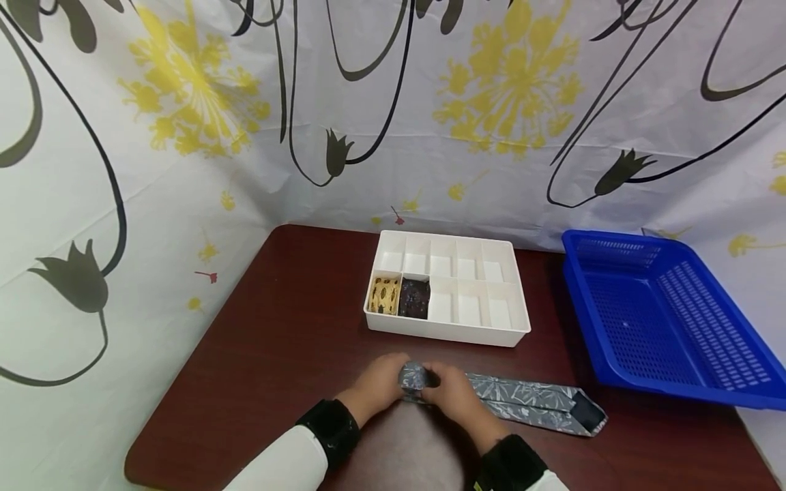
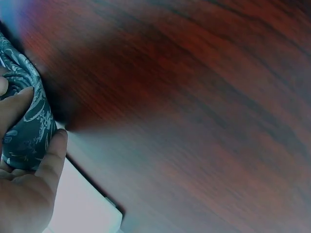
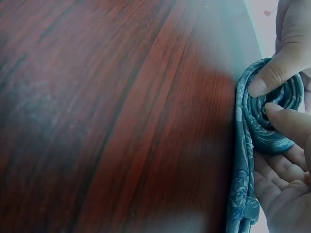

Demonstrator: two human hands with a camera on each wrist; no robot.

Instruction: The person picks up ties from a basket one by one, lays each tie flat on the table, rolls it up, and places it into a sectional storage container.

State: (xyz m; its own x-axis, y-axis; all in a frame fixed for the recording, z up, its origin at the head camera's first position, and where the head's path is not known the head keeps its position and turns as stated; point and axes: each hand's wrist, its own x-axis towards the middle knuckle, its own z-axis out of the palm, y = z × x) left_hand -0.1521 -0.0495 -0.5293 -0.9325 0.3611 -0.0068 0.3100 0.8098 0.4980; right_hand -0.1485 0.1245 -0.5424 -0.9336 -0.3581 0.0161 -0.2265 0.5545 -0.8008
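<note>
You are rolling the grey tie (image 1: pixel 528 402), both hands (image 1: pixel 424 392) gripping its roll; two ties (image 1: pixel 399 296) are sitting boxed, the tail lying unrolled.

Head view: high, looks forward and down over dark wooden table (image 1: pixel 276 341) toward floral curtain (image 1: pixel 184 136). Wrist views: very near tabletop, grazing angle, slightly blurred. All three share rolled tie (image 1: pixel 413 376), probably same table patch.
</note>
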